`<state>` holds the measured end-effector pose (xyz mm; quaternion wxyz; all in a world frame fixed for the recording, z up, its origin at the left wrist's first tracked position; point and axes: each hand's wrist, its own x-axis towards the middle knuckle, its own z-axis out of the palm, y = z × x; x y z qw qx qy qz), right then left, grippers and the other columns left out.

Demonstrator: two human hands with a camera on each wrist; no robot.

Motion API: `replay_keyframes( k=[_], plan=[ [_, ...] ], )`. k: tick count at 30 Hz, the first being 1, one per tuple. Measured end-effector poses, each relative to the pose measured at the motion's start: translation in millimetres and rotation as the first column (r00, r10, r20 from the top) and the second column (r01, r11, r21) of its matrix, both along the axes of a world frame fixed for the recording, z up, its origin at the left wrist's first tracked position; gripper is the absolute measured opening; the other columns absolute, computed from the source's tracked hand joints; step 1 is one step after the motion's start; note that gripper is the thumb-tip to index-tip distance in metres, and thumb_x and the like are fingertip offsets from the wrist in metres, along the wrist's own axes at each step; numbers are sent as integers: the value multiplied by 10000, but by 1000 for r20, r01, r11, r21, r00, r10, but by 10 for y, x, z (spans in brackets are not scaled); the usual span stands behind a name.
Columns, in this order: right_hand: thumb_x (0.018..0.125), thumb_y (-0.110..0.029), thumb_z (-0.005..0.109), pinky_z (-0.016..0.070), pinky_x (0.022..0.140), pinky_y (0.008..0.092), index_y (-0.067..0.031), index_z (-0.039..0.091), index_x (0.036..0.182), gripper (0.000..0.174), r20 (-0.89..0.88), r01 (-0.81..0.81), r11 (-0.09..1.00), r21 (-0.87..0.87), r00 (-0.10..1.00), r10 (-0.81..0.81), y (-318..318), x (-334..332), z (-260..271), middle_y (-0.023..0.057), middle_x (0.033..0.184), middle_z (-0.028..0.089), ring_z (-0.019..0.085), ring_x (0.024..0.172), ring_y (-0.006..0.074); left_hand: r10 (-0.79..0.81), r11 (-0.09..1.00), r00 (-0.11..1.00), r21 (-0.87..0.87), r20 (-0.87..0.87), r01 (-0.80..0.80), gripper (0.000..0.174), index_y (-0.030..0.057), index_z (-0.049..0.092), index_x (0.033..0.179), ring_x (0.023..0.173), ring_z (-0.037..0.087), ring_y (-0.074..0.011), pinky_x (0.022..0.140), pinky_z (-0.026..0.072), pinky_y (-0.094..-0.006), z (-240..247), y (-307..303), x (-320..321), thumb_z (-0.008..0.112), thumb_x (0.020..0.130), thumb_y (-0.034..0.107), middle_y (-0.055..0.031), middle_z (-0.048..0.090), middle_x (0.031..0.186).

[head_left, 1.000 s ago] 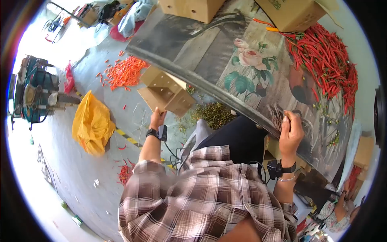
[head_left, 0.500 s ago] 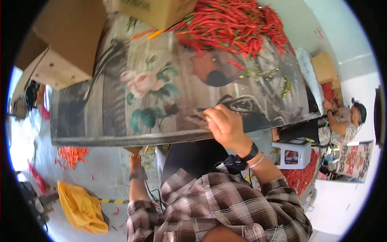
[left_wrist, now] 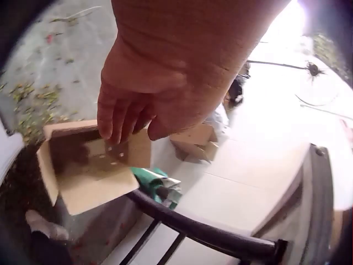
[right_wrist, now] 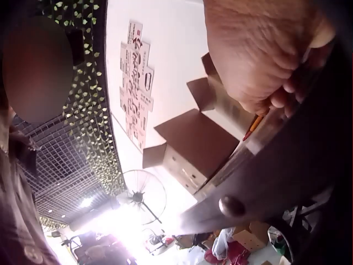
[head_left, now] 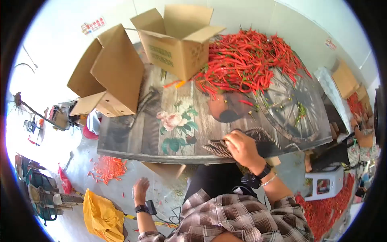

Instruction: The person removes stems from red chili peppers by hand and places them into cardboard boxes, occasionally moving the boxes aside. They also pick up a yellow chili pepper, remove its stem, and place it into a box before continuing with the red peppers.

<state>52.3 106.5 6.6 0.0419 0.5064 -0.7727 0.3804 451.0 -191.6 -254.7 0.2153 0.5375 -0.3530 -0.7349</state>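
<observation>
My left hand is lowered left of my body with its fingers loose, below the table's front edge. An open cardboard box lies just beyond those fingers in the left wrist view; the tabletop hides most of it in the head view. My right hand rests loosely curled on the patterned tabletop, close to its front edge, and no held thing shows. A large heap of red chili peppers lies at the table's back right.
Two open cartons, a tilted one and an upright one, stand on the table's left and back. Cut orange-red pieces and a yellow sack lie on the floor. Another person is at the right, near a grey stool.
My left hand has let go of the cardboard box, which is now farther under the table. My right hand stays on the tabletop near the front edge. The head view has swung right and upward.
</observation>
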Motion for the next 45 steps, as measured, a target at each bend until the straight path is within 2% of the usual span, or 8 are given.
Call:
replay_keyframes(
  k=[3, 6, 10, 15, 21, 34, 36, 45],
  plan=[
    [790, -34, 590, 464, 735, 418, -28, 593, 975, 185, -74, 216, 976, -33, 973, -217, 243, -325, 28, 149, 899, 588, 567, 845, 350, -97, 973, 943, -229, -318, 23, 249, -23, 601, 1051, 738, 614, -153, 620, 488, -249, 119, -572, 318, 566, 895, 167, -80, 632, 892],
    [801, -19, 579, 466, 733, 408, -8, 590, 1000, 199, 27, 317, 938, -140, 948, -316, 441, -444, 152, 157, 911, 603, 576, 832, 344, 7, 899, 999, -436, -41, -24, 238, 16, 631, 906, 595, 546, -105, 525, 423, -228, 1651, -255, -267, 584, 891, 248, -27, 615, 754],
    [818, -18, 569, 468, 730, 401, 1, 598, 982, 167, 119, 258, 964, -66, 961, -249, 595, -334, 194, 155, 869, 610, 586, 822, 340, -237, 818, 971, -533, 29, 216, 272, 3, 615, 846, 561, 523, -82, 495, 378, -212, 2776, 31, -888, 549, 908, 260, -40, 595, 674],
    [826, -5, 561, 468, 681, 380, 7, 614, 912, 101, 114, 236, 966, -102, 968, -224, 728, -294, -14, 154, 818, 602, 588, 771, 339, -618, 396, 748, -727, 240, 560, 293, -33, 649, 917, 623, 531, -73, 551, 398, -211, 3492, 201, -1972, 555, 903, 244, -44, 616, 703],
    [820, 3, 561, 467, 667, 380, 11, 615, 908, 104, 79, 242, 960, -138, 969, -233, 747, -282, 9, 159, 800, 597, 585, 752, 342, -315, -196, 767, -829, 559, 524, 359, -62, 608, 1086, 981, 610, -248, 866, 458, -325, 3070, -286, -3523, 652, 832, 188, -175, 633, 1057],
    [803, 14, 570, 454, 625, 388, 6, 611, 897, 103, 154, 261, 956, -133, 958, -241, 777, -334, -21, 155, 776, 583, 567, 717, 349, -334, 161, 870, -887, 363, 432, 201, 14, 684, 929, 844, 612, -316, 774, 489, -366, 2378, -41, -4173, 690, 734, 66, -167, 624, 932],
    [802, 17, 569, 454, 624, 388, 6, 610, 897, 104, 163, 262, 955, -137, 957, -239, 779, -341, -25, 157, 776, 582, 567, 716, 350, -353, -215, 832, -903, 428, 373, 226, -11, 662, 967, 860, 599, -226, 773, 483, -301, 2372, 127, -4091, 707, 751, 40, -128, 606, 942],
    [799, 19, 564, 458, 639, 393, 9, 612, 895, 108, 138, 255, 957, -140, 962, -236, 783, -337, -34, 164, 786, 591, 573, 728, 352, -387, -151, 718, -808, 578, 569, 264, 6, 628, 1039, 921, 587, -290, 794, 479, -348, 2678, 494, -3971, 668, 784, 60, -151, 585, 995]
  ],
)
